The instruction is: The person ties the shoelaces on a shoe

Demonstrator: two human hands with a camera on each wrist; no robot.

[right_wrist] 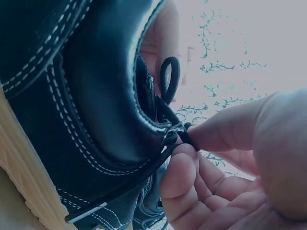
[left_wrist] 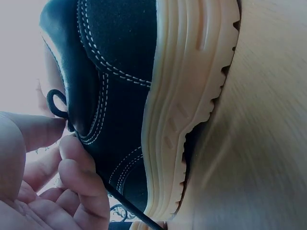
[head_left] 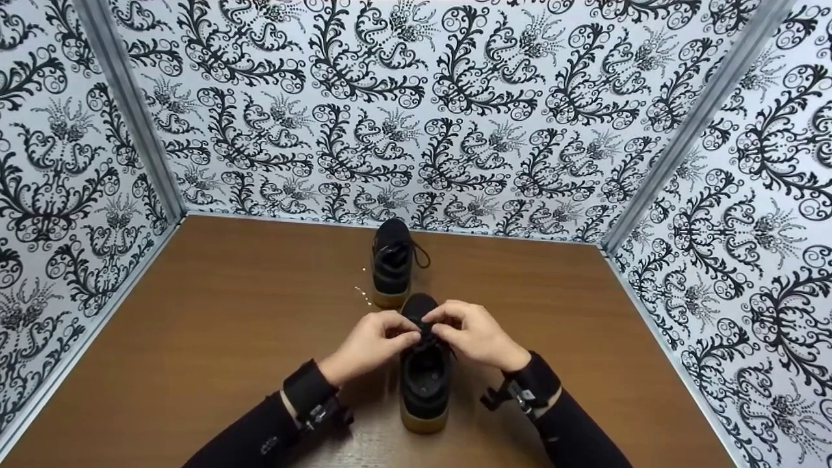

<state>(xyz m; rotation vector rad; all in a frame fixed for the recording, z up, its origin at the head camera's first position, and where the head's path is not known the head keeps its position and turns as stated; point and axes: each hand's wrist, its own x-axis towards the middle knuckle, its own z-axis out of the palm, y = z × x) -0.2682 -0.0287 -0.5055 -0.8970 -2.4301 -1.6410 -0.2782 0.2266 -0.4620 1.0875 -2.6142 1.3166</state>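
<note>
A dark shoe [head_left: 424, 406] with white stitching and a tan sole stands on the table, its heel toward me. My left hand [head_left: 372, 343] is over its front opening from the left, thumb and finger pinching the black shoelace [left_wrist: 127, 203] beside a small loop. From the other side my right hand [head_left: 478, 337] pinches the lace between thumb and forefinger, as the right wrist view shows. There the lace loop [right_wrist: 176, 79] rises above the knot area, and a loose lace end [right_wrist: 86, 211] hangs along the shoe's side. The fingertips partly cover the knot.
A second dark shoe [head_left: 392, 260] stands just beyond, slightly left, with a lace loop out to its right. Small white specks [head_left: 363, 294] show on the brown table [head_left: 260, 312] left of it. Patterned panels [head_left: 403, 130] enclose the back and both sides.
</note>
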